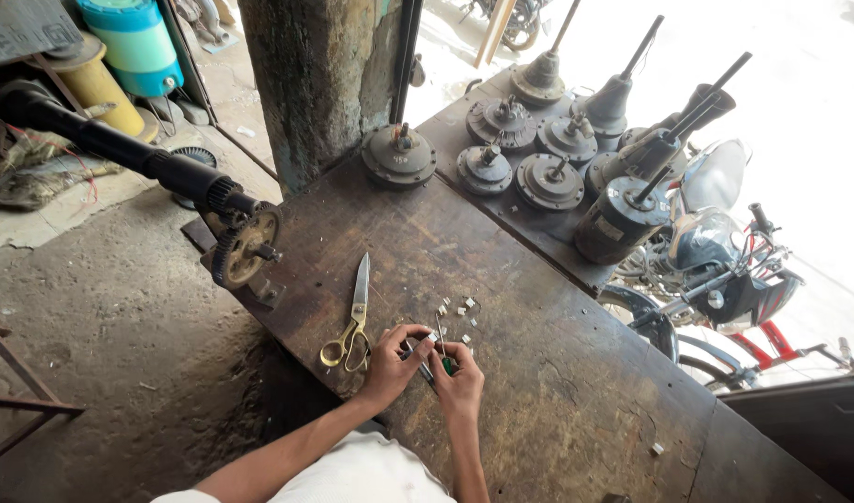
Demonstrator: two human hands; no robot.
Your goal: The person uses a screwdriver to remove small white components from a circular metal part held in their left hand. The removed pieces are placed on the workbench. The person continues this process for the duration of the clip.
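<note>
My left hand [396,361] and my right hand [460,379] meet over a dark wooden workbench [557,373], near its front edge. A thin screwdriver with a green handle [443,352] is gripped in the right hand, its shaft pointing away from me. The left hand pinches a small dark part against the tool; what it is cannot be made out. Several small white pieces [457,312] lie scattered just beyond my fingers. Scissors with brass handles [355,317] rest to the left, blades pointing away.
A geared winding machine with a long black shaft [231,219] is fixed at the bench's left edge. Several round motor housings and rotors [557,140] crowd the far end. A motorcycle [725,270] stands to the right. A pillar [320,74] rises behind.
</note>
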